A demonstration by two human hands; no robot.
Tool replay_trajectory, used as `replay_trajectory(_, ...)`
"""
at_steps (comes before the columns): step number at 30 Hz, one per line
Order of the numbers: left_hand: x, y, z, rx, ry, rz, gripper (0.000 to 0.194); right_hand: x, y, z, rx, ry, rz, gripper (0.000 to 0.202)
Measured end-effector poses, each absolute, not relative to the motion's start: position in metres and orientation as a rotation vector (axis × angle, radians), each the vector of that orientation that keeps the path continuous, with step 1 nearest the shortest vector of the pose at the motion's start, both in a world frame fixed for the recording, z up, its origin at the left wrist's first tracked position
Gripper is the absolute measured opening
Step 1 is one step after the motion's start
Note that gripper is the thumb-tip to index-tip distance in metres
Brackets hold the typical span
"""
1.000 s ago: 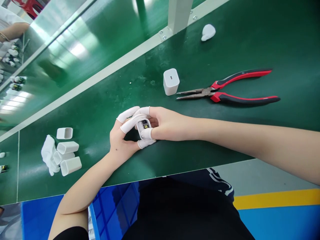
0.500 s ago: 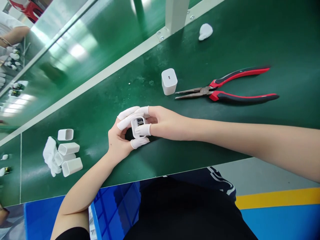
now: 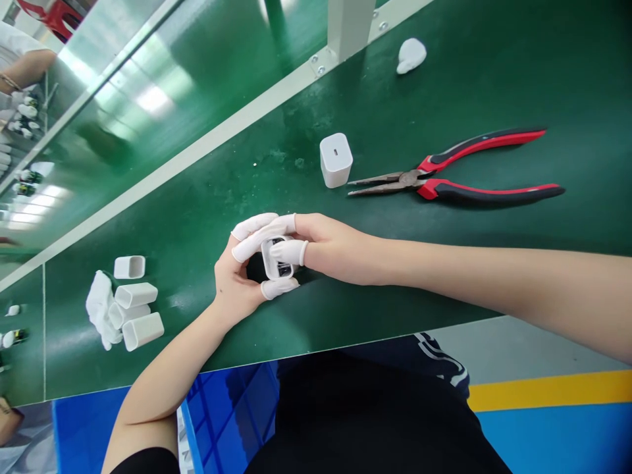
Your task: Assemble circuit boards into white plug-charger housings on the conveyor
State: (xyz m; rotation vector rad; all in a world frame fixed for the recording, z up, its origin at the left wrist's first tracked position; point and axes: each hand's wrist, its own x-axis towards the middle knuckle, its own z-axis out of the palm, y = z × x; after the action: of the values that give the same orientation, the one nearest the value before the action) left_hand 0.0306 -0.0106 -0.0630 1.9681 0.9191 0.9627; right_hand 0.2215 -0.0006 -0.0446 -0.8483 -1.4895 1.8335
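Note:
My left hand (image 3: 247, 263), with white finger cots on its fingertips, grips a white charger housing (image 3: 268, 262) from its left side. The housing's open end faces up and dark parts show inside. My right hand (image 3: 316, 247), also in finger cots, has its thumb over the opening and its other fingers against the far side of the housing. Beyond my hands a white charger (image 3: 336, 161) with a small slot stands upright. Right of it lie long-nose pliers (image 3: 409, 180) with red and black handles, jaws slightly apart, tips close to the charger.
Several empty white housings (image 3: 143, 330) and a crumpled white glove (image 3: 101, 309) lie at the left of the green table (image 3: 197, 230). A small white piece (image 3: 411, 55) lies near a metal post (image 3: 349, 29). Blue crates (image 3: 232, 421) stand below the edge. A person's arm (image 3: 29, 69) shows far left.
My right thumb has shifted up across the housing's opening, showing more of the dark parts near the lower rim. Both hands and the housing sit slightly lower and to the right in view.

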Motion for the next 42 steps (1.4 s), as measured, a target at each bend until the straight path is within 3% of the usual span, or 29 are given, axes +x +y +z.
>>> replay_trajectory(6,0.033,-0.011,-0.062,2.014,0.933,0.958,0.062,0.222,0.001,-0.047,-0.707,-1.377,1.937,0.023)
replay_trajectory(16,0.039,-0.017,-0.055,2.015,0.942,1.002,0.06,0.215,-0.003,-0.047,-0.966,-1.454,1.853,0.015)
replay_trajectory(20,0.04,-0.019,-0.054,1.882,1.009,1.014,0.057,0.207,-0.008,-0.052,-1.119,-1.559,1.587,0.022)
replay_trajectory(25,0.037,-0.017,-0.057,1.474,1.016,1.092,0.048,0.2,-0.005,-0.044,-0.998,-1.551,1.617,0.038)
replay_trajectory(28,0.038,-0.014,-0.061,1.255,1.003,1.18,0.054,0.194,0.007,-0.028,-0.939,-1.569,1.724,0.047)
replay_trajectory(32,0.042,-0.011,-0.064,1.052,1.036,1.209,0.068,0.18,0.033,-0.005,-1.055,-1.657,1.82,0.043)
replay_trajectory(37,0.044,-0.01,-0.058,0.983,1.197,1.101,0.07,0.16,0.098,0.016,-1.489,-1.922,1.308,0.021)
replay_trajectory(42,0.041,-0.013,-0.05,1.043,1.153,1.122,0.063,0.154,0.185,0.028,-1.767,-1.779,0.827,0.028)
